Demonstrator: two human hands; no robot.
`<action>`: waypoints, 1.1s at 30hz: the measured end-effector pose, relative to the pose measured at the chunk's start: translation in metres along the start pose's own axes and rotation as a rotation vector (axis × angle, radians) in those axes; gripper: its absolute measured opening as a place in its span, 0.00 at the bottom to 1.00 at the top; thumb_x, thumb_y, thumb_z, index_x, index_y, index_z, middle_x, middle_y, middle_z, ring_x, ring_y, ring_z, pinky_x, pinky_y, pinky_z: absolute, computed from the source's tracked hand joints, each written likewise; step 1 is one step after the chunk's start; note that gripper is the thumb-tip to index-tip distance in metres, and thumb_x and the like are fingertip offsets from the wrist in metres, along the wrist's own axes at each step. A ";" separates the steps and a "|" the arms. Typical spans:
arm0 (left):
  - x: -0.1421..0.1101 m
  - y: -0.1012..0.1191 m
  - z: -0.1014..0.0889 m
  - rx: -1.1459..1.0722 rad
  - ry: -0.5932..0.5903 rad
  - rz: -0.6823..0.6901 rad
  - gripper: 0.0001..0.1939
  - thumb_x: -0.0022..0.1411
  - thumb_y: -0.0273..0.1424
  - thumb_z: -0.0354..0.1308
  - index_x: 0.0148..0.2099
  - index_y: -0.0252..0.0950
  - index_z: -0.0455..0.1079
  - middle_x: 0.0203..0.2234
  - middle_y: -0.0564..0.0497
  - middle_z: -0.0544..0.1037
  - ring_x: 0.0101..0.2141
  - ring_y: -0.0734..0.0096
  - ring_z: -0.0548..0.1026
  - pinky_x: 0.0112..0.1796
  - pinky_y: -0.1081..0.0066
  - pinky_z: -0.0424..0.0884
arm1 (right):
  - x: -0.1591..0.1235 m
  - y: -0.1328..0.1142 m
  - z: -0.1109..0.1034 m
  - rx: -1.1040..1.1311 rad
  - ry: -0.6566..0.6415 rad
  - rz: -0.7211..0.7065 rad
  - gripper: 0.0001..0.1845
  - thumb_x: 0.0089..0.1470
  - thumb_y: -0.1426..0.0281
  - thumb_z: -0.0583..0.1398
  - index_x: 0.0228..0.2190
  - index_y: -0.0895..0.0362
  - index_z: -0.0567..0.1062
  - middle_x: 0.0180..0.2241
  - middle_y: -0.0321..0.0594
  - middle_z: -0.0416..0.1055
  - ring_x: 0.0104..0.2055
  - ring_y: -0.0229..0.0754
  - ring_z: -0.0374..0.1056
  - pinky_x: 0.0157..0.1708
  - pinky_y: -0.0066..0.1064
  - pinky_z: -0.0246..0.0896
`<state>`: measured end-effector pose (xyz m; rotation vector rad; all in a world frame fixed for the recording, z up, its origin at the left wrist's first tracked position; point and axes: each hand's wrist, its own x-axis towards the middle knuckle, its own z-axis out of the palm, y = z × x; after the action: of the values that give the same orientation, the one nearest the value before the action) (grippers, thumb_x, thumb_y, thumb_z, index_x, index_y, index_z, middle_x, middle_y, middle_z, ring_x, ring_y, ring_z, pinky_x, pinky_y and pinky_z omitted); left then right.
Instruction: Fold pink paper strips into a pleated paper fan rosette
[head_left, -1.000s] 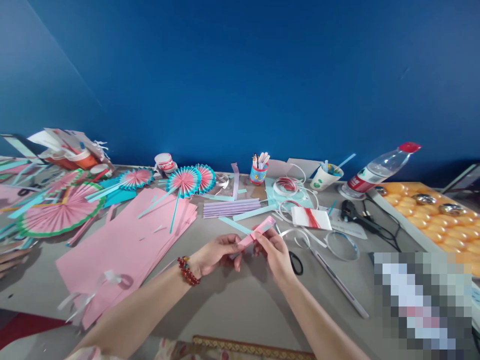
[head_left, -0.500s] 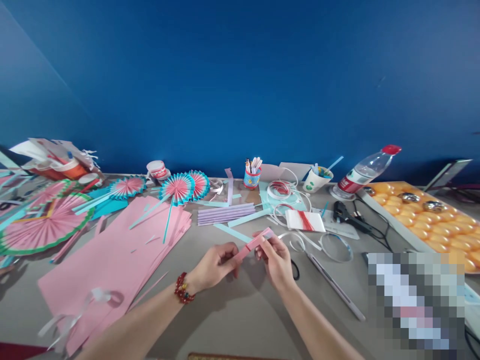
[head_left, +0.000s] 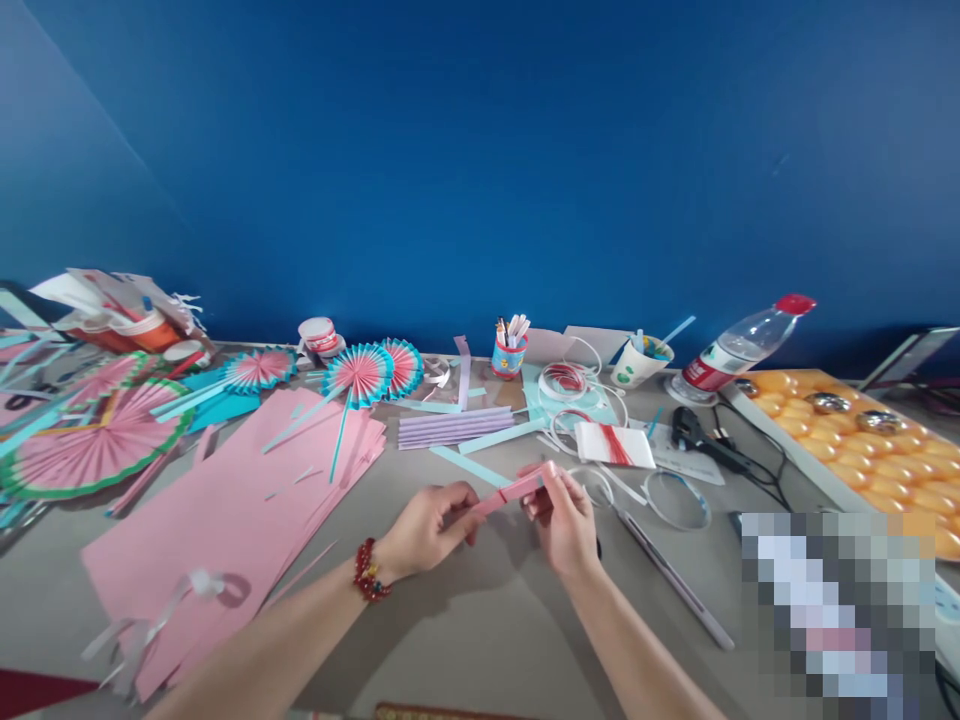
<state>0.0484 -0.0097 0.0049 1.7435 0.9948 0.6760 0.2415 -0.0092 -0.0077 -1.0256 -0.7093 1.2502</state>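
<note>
- Nearest the camera, at 8 o'clock from the work, the left hand (head_left: 431, 528), a red bead bracelet (head_left: 369, 570) circling its wrist, is gripping the lower end of a pink strip (head_left: 511, 492) between closed thumb and fingers.
- At 4 o'clock, the right hand (head_left: 564, 515) is pinching the strip's upper end, its thumb and fingers closing on the paper.
- The pink strip is slanting between both hands, held above the grey table (head_left: 480, 640), a small red mark showing near its middle.
- Also at 4 o'clock, a slim grey tool (head_left: 675, 580) is lying on the table; beyond it, a pixelated patch is hiding whatever lies there.
- At 9 o'clock, a stack of pink paper (head_left: 225, 510) is spreading across the table, paper scraps resting on top.
- At 10 o'clock, a pale blue strip (head_left: 469, 466) is lying near folded purple paper (head_left: 455, 428).
- At 2 o'clock, a white card (head_left: 643, 450) is bearing red thread (head_left: 616, 444); at 3, an orange tray (head_left: 847, 440) is showing rows of rounded bumps.
- Farther off at 10 o'clock, two blue-edged pink fans (head_left: 360, 374) are overlapping.
- At 1 o'clock, white cord (head_left: 564, 382) is coiling on the table.
- At 12 o'clock, a pen pot (head_left: 509, 358) is standing; at 2, a paper cup (head_left: 637, 364) and a red-capped bottle (head_left: 731, 355) are standing.
- Farthest, a blue wall (head_left: 480, 170) is filling the background.
</note>
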 end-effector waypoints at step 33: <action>0.003 0.004 0.000 -0.390 -0.134 -0.091 0.20 0.63 0.46 0.56 0.35 0.32 0.73 0.30 0.44 0.81 0.30 0.69 0.74 0.34 0.72 0.67 | -0.004 0.013 0.004 -0.205 -0.107 0.078 0.24 0.52 0.48 0.62 0.27 0.58 0.79 0.14 0.32 0.63 0.15 0.31 0.55 0.15 0.23 0.52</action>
<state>0.0513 -0.0081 0.0089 1.3750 0.7846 0.6373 0.2314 -0.0119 -0.0178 -1.1689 -0.9019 1.3276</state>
